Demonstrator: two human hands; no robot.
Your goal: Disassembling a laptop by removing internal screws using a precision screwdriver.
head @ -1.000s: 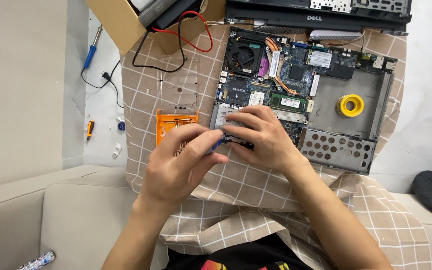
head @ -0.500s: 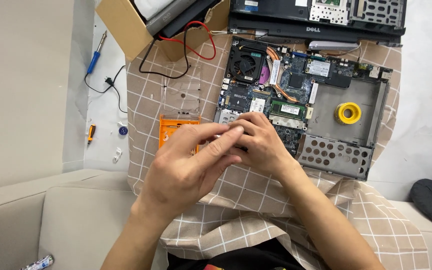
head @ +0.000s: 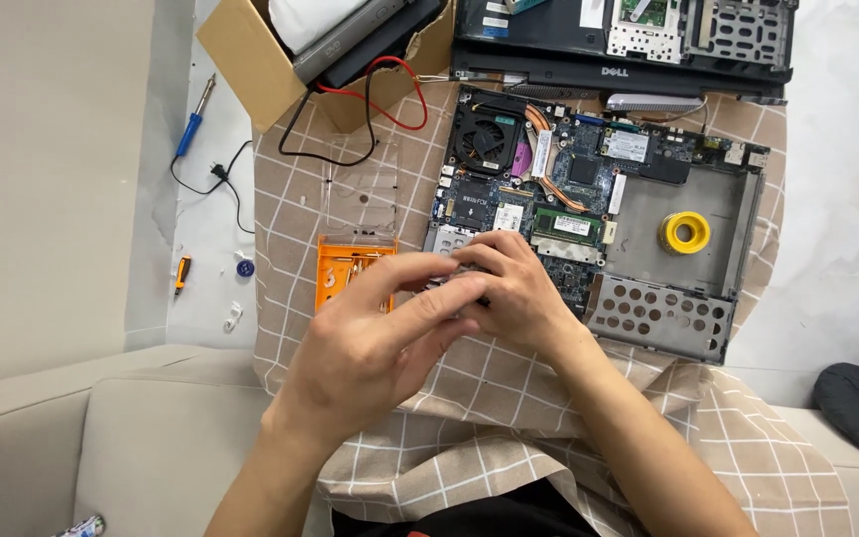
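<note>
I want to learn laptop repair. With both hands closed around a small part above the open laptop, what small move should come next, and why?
Probably part the fingers a little. The left hand and right hand cover the small part entirely, just above the exposed laptop board, so neither its alignment nor the grip on it can be checked.

Head view, steeply down, close above hands (head: 449, 318)

Open checked beige cloth (head: 509, 388) just below the two hands, free to pass. Blocked above by opened grey laptop base with bare circuit board (head: 589, 189); orange screwdriver-bit tray (head: 342, 267) close left; yellow tape roll (head: 685, 233) in the right bay.
</note>
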